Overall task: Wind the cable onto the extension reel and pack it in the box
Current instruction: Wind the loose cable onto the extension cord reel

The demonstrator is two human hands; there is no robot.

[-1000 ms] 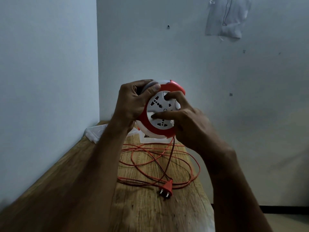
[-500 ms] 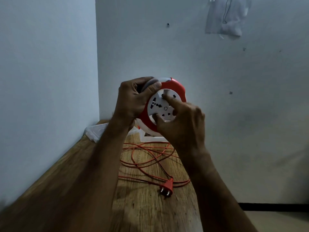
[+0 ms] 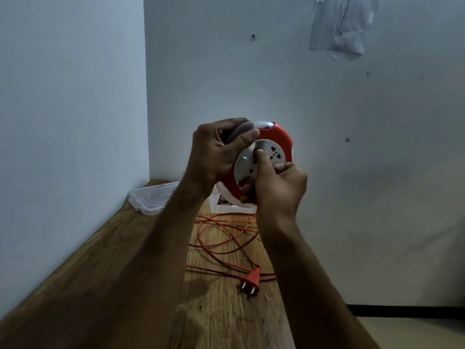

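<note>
I hold a round red extension reel (image 3: 279, 137) with a white socket face (image 3: 273, 153) up in the air over the wooden table (image 3: 216, 311). My left hand (image 3: 214, 154) grips its upper left rim, thumb across the edge. My right hand (image 3: 276, 187) pinches the white face from below, index finger on it. Loose orange cable (image 3: 221, 238) lies in loops on the table under the reel, ending in an orange two-pin plug (image 3: 251, 282). A white box (image 3: 224, 206) stands behind the reel, mostly hidden.
A clear plastic lid (image 3: 151, 197) lies in the table's far left corner against the walls. The table's right edge drops to the floor near the plug. A plastic bag (image 3: 339, 26) hangs high on the wall.
My right hand has turned the white socket face round and slid to the reel's lower right. The cable loops on the table have shrunk, and the plug has stayed put.
</note>
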